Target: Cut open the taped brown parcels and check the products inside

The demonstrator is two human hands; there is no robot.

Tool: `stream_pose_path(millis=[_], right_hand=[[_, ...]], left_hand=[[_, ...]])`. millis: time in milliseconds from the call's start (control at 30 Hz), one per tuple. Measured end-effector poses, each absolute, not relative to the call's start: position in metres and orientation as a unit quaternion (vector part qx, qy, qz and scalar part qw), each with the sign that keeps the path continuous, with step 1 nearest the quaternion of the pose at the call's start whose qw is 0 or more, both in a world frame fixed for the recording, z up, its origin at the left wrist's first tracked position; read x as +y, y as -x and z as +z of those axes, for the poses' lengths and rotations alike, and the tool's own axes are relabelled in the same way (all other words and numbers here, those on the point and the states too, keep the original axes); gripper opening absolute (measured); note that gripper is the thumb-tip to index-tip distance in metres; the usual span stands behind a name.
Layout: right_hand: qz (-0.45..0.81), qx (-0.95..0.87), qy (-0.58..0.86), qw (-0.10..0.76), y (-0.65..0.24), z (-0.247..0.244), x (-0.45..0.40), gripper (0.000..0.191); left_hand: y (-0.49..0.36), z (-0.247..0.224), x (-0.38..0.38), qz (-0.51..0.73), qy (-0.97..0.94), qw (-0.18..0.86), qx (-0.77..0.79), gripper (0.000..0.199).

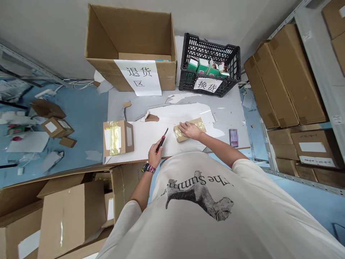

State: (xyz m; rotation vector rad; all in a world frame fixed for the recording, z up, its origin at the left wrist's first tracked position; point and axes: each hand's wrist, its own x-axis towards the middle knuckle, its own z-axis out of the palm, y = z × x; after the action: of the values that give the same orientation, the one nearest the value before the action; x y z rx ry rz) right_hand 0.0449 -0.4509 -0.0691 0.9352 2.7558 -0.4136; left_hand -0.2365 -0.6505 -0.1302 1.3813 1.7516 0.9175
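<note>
My left hand (pixel 154 153) — fingers curled round a red-and-black box cutter (pixel 162 140), blade out. My right hand (pixel 190 130) — laid flat upon a taped carton (pixel 200 123).

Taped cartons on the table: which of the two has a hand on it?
The flatter carton, under the right hand. The bulkier carton, farther left, has no hand on it.
</note>
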Motion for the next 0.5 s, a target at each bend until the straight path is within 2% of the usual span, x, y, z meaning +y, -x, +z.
stream_pose_path(millis=[267,500], right_hand=[[-0.192,0.920,-0.334,0.078,-0.038,-0.078,-0.450,0.067],[-0.199,0.917,-0.341,0.060,-0.051,-0.089,-0.456,0.071]], left_hand=[[0.239,-0.113,-0.651,0.302,-0.572,0.339,0.683,0.061],[0.245,-0.109,-0.648,0.233,-0.661,0.324,0.635,0.054]])
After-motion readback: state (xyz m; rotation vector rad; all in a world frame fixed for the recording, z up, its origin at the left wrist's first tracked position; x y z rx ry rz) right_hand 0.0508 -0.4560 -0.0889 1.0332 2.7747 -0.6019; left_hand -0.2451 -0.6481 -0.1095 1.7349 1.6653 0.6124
